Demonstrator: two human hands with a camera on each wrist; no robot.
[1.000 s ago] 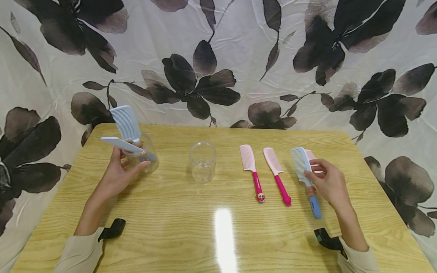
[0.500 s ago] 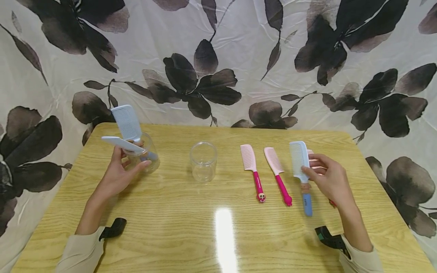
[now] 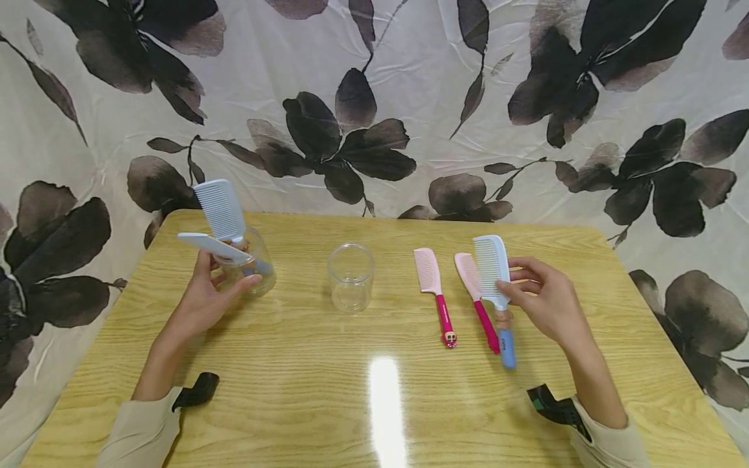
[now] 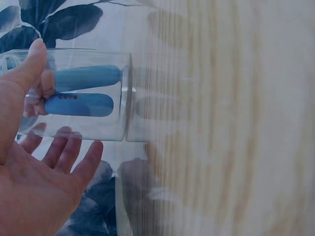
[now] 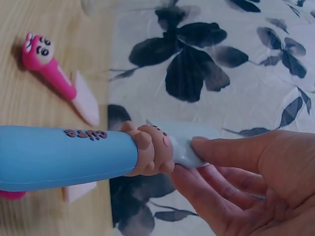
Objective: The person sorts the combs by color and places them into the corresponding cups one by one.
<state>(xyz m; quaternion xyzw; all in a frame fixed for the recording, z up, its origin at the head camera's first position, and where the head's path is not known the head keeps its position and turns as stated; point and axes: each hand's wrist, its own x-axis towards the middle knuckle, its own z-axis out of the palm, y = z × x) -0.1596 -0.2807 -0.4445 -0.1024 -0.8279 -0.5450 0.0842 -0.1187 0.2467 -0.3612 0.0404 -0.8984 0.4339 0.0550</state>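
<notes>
My left hand (image 3: pixel 207 305) holds a clear glass jar (image 3: pixel 266 270) at the table's left, thumb on one side and fingers on the other. Two light-blue combs (image 3: pixel 221 208) lean in it; their blue handles (image 4: pixel 81 104) show through the glass in the left wrist view. My right hand (image 3: pixel 547 299) pinches another blue comb (image 3: pixel 494 266) by its head between thumb and fingers. That comb is upright, its handle (image 5: pixel 64 156) pointing toward me, with a brown bear figure (image 5: pixel 155 147) at the neck. It partly covers a pink comb (image 3: pixel 467 268).
A second clear glass jar (image 3: pixel 351 279) stands mid-table. Another pink comb (image 3: pixel 429 270) with a face on its handle end lies to its right. Behind the wooden table (image 3: pixel 304 383) hangs a floral cloth (image 3: pixel 433 97).
My right hand has carried the blue comb left, over the pink comb there. The pink comb glimpsed behind that hand before is now out of sight. My left hand keeps holding the jar.
</notes>
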